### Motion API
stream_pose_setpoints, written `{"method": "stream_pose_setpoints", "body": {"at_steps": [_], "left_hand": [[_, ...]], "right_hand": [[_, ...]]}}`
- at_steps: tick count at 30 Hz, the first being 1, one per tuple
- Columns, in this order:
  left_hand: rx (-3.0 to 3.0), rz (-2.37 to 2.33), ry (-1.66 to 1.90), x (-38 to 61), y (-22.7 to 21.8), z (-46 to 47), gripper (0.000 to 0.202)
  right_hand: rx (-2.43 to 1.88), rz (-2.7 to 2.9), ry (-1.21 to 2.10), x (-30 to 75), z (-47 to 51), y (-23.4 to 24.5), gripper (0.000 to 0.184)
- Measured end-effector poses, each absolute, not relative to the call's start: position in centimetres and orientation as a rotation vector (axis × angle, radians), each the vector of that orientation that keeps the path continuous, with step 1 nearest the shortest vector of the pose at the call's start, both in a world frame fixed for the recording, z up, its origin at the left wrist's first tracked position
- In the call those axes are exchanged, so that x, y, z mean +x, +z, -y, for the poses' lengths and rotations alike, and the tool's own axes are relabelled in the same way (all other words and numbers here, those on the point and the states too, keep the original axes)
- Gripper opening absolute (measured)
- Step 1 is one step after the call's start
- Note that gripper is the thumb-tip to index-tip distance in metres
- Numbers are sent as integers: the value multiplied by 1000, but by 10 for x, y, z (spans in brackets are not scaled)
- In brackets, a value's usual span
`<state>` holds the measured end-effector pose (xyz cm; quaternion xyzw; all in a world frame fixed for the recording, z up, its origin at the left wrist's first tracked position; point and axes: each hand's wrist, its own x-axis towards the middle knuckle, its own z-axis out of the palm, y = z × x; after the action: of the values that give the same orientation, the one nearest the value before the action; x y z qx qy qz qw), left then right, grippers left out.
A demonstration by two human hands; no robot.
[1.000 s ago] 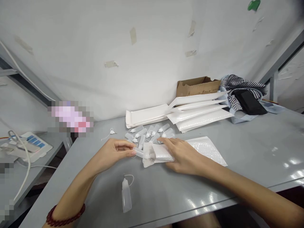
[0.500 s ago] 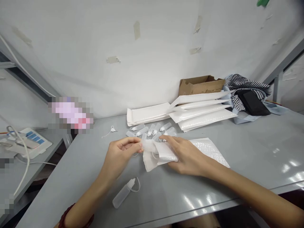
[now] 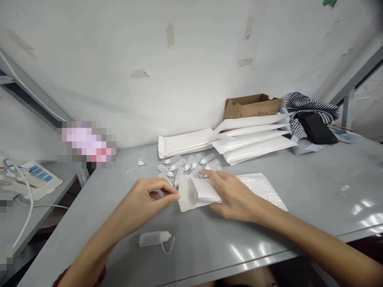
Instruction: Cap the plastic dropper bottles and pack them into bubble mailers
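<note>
My right hand (image 3: 231, 193) grips a small white bubble mailer (image 3: 199, 194), which lies on a second, larger mailer (image 3: 263, 190) on the grey table (image 3: 314, 187). The fingers reach over its top and hold it down. My left hand (image 3: 149, 197) is pinched at the mailer's open left end, thumb and forefinger meeting at its edge. A translucent dropper bottle (image 3: 152, 238) with a tethered cap lies on its side near the front edge, just below my left hand. Several small dropper bottles (image 3: 187, 165) lie in a cluster just behind the mailer.
Stacks of white mailers (image 3: 191, 143) (image 3: 254, 139) lie at the back by the wall, with a cardboard box (image 3: 251, 105) and a striped bag (image 3: 308, 107) holding a black item behind them. A loose cap (image 3: 140, 162) lies at left. A device with cables (image 3: 32, 181) sits on a side table.
The small bottle my left hand held at the mailer's mouth is out of sight. The mailer has come down flat onto the table. The loose bottle near the front edge has rolled sideways.
</note>
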<state>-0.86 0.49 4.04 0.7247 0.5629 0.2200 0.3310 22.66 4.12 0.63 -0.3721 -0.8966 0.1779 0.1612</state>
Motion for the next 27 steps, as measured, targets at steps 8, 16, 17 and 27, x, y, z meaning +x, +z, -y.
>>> {"method": "stream_pose_setpoints", "body": {"at_steps": [8, 16, 17, 27], "left_hand": [[2000, -1417, -124, -29, 34, 13, 19], [1804, -1381, 570, -36, 58, -6, 24], [1737, -1375, 686, -35, 59, -8, 23], [1408, -1297, 741, -5, 24, -16, 23]], "right_hand": [[-1129, 2571, 490, 227, -47, 3, 67], [-1121, 2572, 512, 227, -46, 3, 65], [-1124, 2573, 509, 227, -46, 2, 65], [-1104, 2567, 493, 225, -43, 4, 66]]}}
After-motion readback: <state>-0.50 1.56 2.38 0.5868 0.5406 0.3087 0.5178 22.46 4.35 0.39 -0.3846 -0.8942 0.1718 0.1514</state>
